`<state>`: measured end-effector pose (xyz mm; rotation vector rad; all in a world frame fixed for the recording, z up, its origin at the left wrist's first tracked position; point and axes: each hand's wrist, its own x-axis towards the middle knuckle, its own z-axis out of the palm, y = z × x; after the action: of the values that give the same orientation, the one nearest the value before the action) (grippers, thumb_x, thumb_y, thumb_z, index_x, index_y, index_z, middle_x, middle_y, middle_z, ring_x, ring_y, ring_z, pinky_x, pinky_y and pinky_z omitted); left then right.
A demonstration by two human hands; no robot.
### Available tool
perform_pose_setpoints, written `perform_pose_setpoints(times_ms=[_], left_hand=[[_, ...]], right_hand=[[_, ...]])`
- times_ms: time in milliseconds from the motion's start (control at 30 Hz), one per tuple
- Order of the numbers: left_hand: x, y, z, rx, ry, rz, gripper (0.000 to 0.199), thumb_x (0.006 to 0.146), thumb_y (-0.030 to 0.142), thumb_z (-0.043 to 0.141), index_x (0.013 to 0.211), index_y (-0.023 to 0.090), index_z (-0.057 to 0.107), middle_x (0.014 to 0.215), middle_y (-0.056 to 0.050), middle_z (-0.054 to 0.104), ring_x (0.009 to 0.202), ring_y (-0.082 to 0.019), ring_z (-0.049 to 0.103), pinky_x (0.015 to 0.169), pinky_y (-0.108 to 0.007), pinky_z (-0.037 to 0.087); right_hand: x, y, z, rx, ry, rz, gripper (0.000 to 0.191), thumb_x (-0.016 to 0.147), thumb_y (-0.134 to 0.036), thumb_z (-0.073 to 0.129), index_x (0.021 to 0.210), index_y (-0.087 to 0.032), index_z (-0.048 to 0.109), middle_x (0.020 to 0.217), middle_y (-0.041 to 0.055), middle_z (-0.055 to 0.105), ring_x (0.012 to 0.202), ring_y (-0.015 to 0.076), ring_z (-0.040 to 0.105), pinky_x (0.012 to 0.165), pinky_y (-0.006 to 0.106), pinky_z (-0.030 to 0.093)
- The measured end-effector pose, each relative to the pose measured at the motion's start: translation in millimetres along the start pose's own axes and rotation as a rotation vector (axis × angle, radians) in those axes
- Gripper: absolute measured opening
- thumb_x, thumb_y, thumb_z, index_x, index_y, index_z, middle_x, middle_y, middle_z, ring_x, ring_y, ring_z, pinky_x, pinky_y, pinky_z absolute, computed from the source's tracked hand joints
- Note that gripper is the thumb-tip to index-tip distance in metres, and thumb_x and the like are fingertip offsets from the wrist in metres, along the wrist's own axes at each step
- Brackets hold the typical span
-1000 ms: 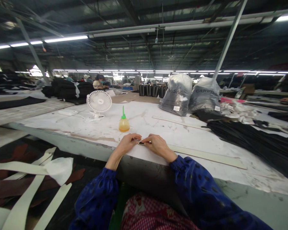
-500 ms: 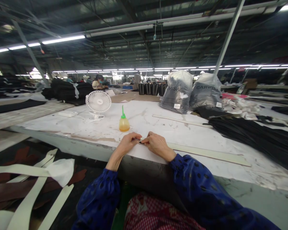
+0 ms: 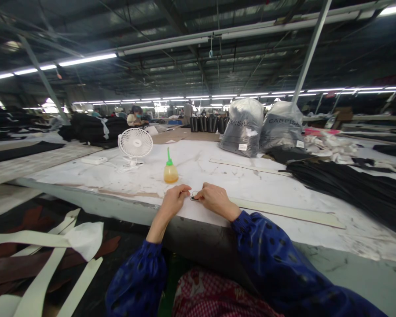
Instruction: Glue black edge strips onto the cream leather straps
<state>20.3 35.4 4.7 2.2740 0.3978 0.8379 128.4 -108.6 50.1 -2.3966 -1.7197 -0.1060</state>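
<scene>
A long pale strip (image 3: pixel 285 211) lies along the near edge of the white-covered table. My right hand (image 3: pixel 216 200) is closed on its left end, fingers pinched low on the tabletop. A rounded tip (image 3: pixel 194 198) with a small dark patch sticks out past those fingers. Just left of the tip, my left hand (image 3: pixel 174 199) is raised slightly, thumb and fingertips pressed together; whatever is between them is too small to make out. Beyond my hands stands a squeeze bottle (image 3: pixel 170 172) with a green spout and some amber liquid.
A white fan (image 3: pixel 135 143) stands at the back left. Another thin strip (image 3: pixel 247 167) lies farther back. Black strips (image 3: pixel 346 189) are heaped at the right, near two filled plastic bags (image 3: pixel 242 127). Pale and brown strips (image 3: pixel 42 264) lie below, left. A person (image 3: pixel 137 116) sits far off.
My left hand has drawn slightly left, away from the strip's tip, leaving a gap between the hands. My right hand stays at the strip's end.
</scene>
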Motion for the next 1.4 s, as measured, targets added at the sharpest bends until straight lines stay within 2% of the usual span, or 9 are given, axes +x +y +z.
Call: perform_pose_setpoints(times_ms=[267,433,533,667,767,967,1133,1400], left_hand=[[-7,0,8.5,0.014,0.001,0.012,0.025,0.072,0.009,0.056,0.093,0.019,0.067,0.085,-0.004,0.074,0.082,-0.019,0.069,0.084,-0.034,0.053],[-9,4,3.8,0.026,0.044,0.04,0.023,0.079,0.012,0.05,0.094,0.018,0.066,0.092,-0.006,0.073,0.089,-0.021,0.068,0.086,-0.035,0.052],[-12,8,2.8,0.039,0.052,0.102,0.023,0.083,0.012,0.044,0.09,0.018,0.065,0.099,-0.007,0.072,0.098,-0.021,0.065,0.092,-0.035,0.049],[-16,7,7.7,0.137,0.017,0.237,0.028,0.084,0.007,0.04,0.099,0.017,0.063,0.092,-0.006,0.071,0.09,-0.018,0.066,0.086,-0.032,0.051],[-17,3,12.5,0.182,0.035,0.253,0.03,0.082,0.004,0.041,0.102,0.016,0.061,0.089,-0.006,0.07,0.088,-0.019,0.065,0.084,-0.033,0.052],[-16,4,12.7,0.193,0.016,0.281,0.035,0.083,0.002,0.039,0.104,0.014,0.064,0.086,-0.006,0.068,0.087,-0.018,0.063,0.084,-0.033,0.05],[-15,4,9.7,0.269,-0.073,0.3,0.046,0.08,-0.001,0.036,0.11,0.015,0.067,0.089,-0.007,0.064,0.088,-0.018,0.06,0.084,-0.031,0.049],[-14,1,10.4,0.319,-0.146,0.293,0.049,0.081,-0.001,0.035,0.106,0.02,0.071,0.089,-0.004,0.06,0.09,-0.017,0.056,0.082,-0.028,0.047]], right_hand=[[-1,1,3,0.01,0.034,-0.008,0.033,0.089,-0.023,0.046,0.101,-0.037,0.073,0.094,0.005,0.06,0.087,0.0191,0.062,0.066,0.027,0.041],[-1,0,0,0.007,0.011,-0.007,0.031,0.089,-0.023,0.046,0.097,-0.033,0.074,0.097,0.006,0.061,0.088,0.02,0.062,0.066,0.027,0.041],[-1,-1,-3,0.006,-0.001,-0.006,0.031,0.088,-0.021,0.047,0.095,-0.032,0.075,0.098,0.006,0.061,0.089,0.0198,0.062,0.066,0.027,0.042],[0,-1,-1,0.014,-0.002,0.004,0.033,0.09,-0.022,0.045,0.101,-0.034,0.074,0.098,0.0061,0.062,0.091,0.0202,0.063,0.069,0.027,0.043],[0,0,-1,0.023,-0.005,-0.003,0.033,0.089,-0.023,0.046,0.102,-0.035,0.073,0.098,0.0061,0.063,0.091,0.0211,0.063,0.07,0.028,0.045],[-14,19,-21,0.165,0.011,0.082,0.031,0.086,-0.02,0.052,0.108,-0.026,0.072,0.105,0.0049,0.069,0.098,0.0199,0.063,0.084,0.027,0.045],[-38,37,-39,0.178,-0.069,0.129,0.03,0.086,-0.018,0.053,0.106,-0.026,0.073,0.102,0.0036,0.072,0.094,0.0204,0.064,0.083,0.027,0.045],[-45,49,-31,0.124,-0.098,0.14,0.036,0.085,-0.015,0.05,0.108,-0.031,0.072,0.108,0.0047,0.068,0.101,0.0231,0.061,0.083,0.029,0.046]])
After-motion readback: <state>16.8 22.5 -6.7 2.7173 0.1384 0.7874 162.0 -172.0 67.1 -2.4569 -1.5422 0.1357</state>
